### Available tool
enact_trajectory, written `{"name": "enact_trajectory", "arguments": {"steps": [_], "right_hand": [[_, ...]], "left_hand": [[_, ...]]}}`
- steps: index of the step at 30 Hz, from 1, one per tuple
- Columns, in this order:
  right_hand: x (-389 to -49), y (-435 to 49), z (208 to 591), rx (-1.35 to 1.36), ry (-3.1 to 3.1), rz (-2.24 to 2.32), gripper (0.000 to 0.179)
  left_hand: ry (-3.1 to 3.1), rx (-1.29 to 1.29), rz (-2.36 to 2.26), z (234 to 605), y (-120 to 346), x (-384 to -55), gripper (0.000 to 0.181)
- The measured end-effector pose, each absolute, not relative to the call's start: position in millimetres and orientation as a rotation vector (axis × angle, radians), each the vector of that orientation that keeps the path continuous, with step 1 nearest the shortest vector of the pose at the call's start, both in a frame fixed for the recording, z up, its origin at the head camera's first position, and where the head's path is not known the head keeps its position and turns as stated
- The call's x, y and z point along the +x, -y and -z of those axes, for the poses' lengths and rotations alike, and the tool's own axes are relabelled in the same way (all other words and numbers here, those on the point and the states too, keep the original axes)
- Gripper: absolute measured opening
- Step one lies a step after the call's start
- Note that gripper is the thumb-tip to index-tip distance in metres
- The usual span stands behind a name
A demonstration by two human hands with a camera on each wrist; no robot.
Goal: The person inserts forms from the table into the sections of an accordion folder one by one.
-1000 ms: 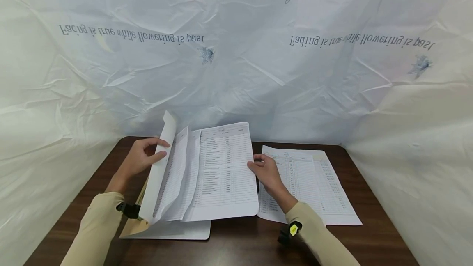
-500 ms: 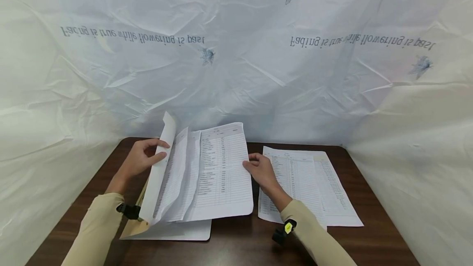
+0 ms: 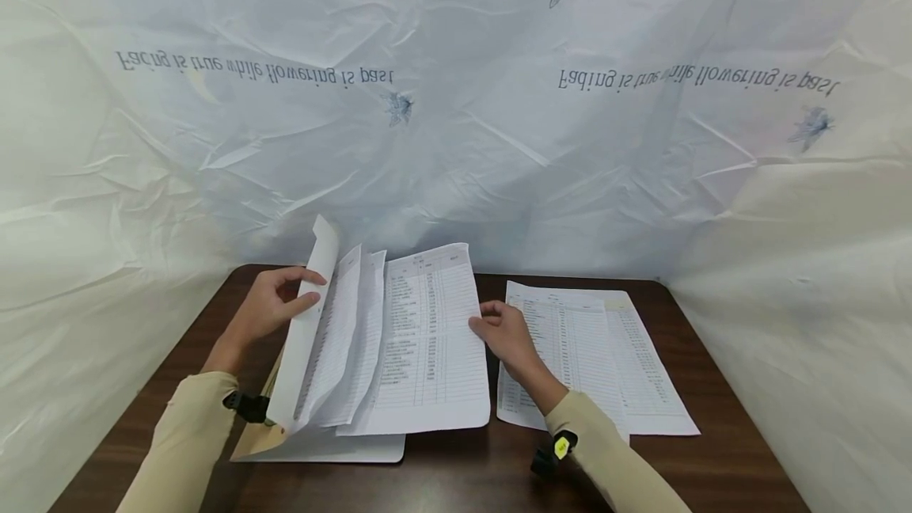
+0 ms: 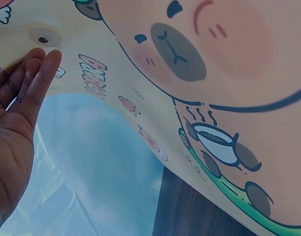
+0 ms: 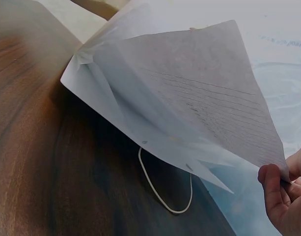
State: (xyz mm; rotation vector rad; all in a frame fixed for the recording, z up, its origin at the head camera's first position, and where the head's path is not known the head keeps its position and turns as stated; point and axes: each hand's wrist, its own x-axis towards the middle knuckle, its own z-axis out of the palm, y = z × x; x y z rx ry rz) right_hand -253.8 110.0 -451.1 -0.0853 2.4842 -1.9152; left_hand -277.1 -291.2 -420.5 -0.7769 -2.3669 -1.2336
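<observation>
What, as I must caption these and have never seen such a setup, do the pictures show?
There is no machine here: a person works with two bare hands. The widest picture comes from a camera on the head, looking forward and down; the other two come from cameras worn on the wrists. On the dark wooden table lies an open folder, with printed sheets to its right. The left hand holds up the folder's cover; the left wrist view shows the cartoon on its outer side. The right hand pinches the edge of a printed page, clearest in the right wrist view. Behind is patterned sheeting.
</observation>
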Motion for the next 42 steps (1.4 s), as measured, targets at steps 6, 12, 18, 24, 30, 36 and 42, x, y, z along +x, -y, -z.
{"name": "enact_trajectory", "arguments": {"steps": [6,12,18,24,30,36,42], "right_hand": [[-257,-107,455,-0.115,-2.479,1.905,0.033],[-259,-105,453,-0.102,-2.462,1.902,0.032],[-265,-102,452,-0.097,-2.477,1.930,0.031],[-268,-95,454,-0.128,-2.459,1.941,0.030],[-267,-88,456,-0.147,-2.449,1.939,0.029],[-264,-82,458,-0.176,-2.402,1.946,0.030],[-260,-75,458,-0.187,-2.343,1.974,0.030]], "left_hand": [[2.365,-0.777,1.225,421,292,-278,0.024],[2.370,-0.770,1.214,419,291,-277,0.023],[2.377,-0.750,1.212,418,291,-277,0.024],[2.363,-0.758,1.202,421,292,-278,0.025],[2.358,-0.762,1.206,418,290,-275,0.025],[2.348,-0.772,1.206,418,290,-273,0.025],[2.345,-0.767,1.203,419,290,-273,0.026]]}}
